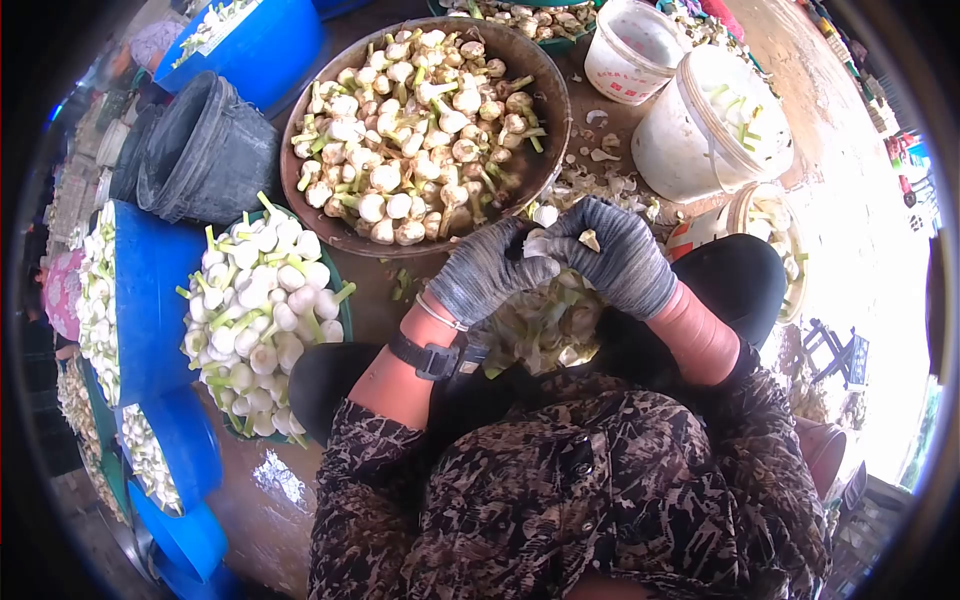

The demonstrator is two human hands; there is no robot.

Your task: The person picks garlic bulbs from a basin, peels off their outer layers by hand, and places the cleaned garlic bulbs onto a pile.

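My left hand (490, 268) and my right hand (622, 258), both in grey gloves, meet in front of me with fingers closed round a pale garlic bulb (537, 246). Fingers hide much of the bulb. A small yellowish scrap (590, 240) shows against my right fingers. Just beyond them is a white round piece (545, 215). Garlic peelings (545, 325) lie heaped below my hands, between my legs. Past my left hand stands a wide brown basin (550, 100) of brownish, untidy garlic bulbs. Cleaner white bulbs with green stems (260, 320) fill a green-rimmed container at left.
Blue tubs (155, 290) of garlic and a black bucket (215, 150) stand on the left. White buckets (690, 140) stand at right, one with a smaller tub (740, 210) near my knee. Loose skins (605, 185) litter the floor by the basin.
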